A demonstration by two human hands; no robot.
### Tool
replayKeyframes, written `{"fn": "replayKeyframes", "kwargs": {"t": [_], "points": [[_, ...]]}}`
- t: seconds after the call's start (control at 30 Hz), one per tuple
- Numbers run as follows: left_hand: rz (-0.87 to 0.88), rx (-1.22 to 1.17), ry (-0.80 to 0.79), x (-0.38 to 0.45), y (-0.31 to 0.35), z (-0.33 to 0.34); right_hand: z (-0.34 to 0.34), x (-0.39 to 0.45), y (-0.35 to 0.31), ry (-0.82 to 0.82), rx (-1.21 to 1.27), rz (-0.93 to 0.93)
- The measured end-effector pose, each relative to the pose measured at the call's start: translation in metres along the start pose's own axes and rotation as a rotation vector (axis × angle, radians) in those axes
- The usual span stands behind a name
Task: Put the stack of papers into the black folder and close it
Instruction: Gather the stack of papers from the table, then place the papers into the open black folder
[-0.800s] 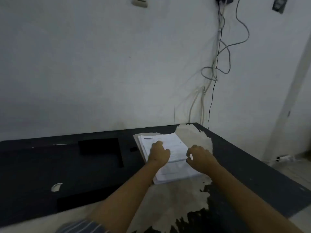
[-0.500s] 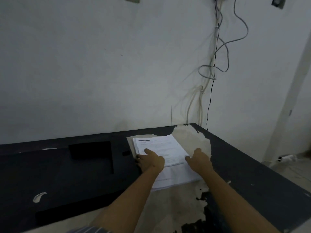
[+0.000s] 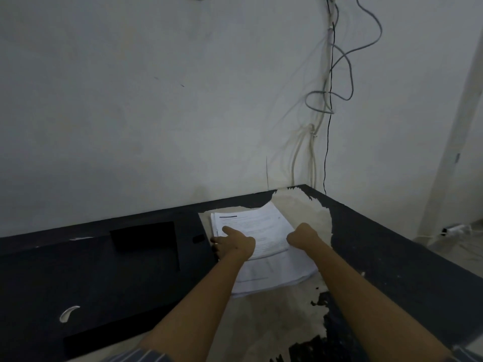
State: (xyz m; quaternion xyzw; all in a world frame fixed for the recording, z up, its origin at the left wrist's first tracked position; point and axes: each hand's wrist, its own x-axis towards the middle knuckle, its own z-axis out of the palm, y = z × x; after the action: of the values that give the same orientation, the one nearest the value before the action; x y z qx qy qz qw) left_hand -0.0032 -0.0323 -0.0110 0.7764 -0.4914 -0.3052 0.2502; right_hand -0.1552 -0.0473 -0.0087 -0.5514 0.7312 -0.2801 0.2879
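Observation:
A stack of white printed papers (image 3: 261, 223) lies on a worn pale patch of the black table (image 3: 392, 257). My left hand (image 3: 234, 242) grips the stack's left edge, thumb on top and fingers curled under it. At the right edge, my right hand (image 3: 303, 236) closes on the upper sheets. The upper part of the stack sits slightly offset from the lower sheets (image 3: 274, 275). The black folder (image 3: 130, 283) lies open flat to the left of the papers, with an inner pocket (image 3: 146, 236) at its far side.
A white wall stands right behind the table, with cables (image 3: 329, 100) hanging down at the table's far right corner. A small white chip (image 3: 68, 313) marks the table at the left. The table's right edge drops to the floor.
Both hands slid from the top of the stack out to its left and right edges and closed on it. The upper sheets now sit offset from the lower ones.

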Motion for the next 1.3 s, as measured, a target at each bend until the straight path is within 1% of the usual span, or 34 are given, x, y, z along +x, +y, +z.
{"fn": "replayKeyframes", "kwargs": {"t": [0.17, 0.3, 0.37, 0.47, 0.6, 0.73, 0.87, 1.0, 1.2, 1.23, 1.3], "points": [[-0.037, -0.065, -0.066, 0.000, 0.007, -0.009, -0.019, -0.006, -0.008, 0.031, 0.054, -0.047], [-0.041, -0.147, -0.074, -0.006, 0.015, -0.018, -0.042, -0.018, -0.024, 0.064, 0.077, -0.128], [-0.037, -0.238, -0.068, -0.011, 0.019, -0.022, -0.055, -0.023, -0.034, 0.108, 0.118, -0.175], [-0.030, -0.436, -0.060, -0.017, 0.024, -0.034, -0.076, -0.037, -0.051, 0.157, 0.172, -0.225], [0.035, -0.615, -0.032, -0.018, 0.023, -0.066, -0.098, -0.063, -0.081, 0.216, 0.231, -0.272], [0.147, -0.699, -0.017, -0.016, 0.010, -0.106, -0.102, -0.093, -0.110, 0.195, 0.285, -0.338], [0.199, -0.782, 0.010, -0.025, -0.013, -0.152, -0.086, -0.118, -0.139, 0.155, 0.332, -0.399], [0.219, -0.810, 0.094, -0.033, -0.056, -0.204, -0.051, -0.139, -0.170, 0.075, 0.373, -0.418], [0.263, -0.689, 0.354, -0.042, -0.132, -0.292, 0.029, -0.173, -0.217, -0.085, 0.438, -0.447], [0.265, -0.689, 0.389, -0.043, -0.145, -0.305, 0.045, -0.178, -0.224, -0.111, 0.456, -0.447], [0.286, -0.697, 0.409, -0.046, -0.171, -0.327, 0.077, -0.188, -0.237, -0.155, 0.498, -0.447]]}}
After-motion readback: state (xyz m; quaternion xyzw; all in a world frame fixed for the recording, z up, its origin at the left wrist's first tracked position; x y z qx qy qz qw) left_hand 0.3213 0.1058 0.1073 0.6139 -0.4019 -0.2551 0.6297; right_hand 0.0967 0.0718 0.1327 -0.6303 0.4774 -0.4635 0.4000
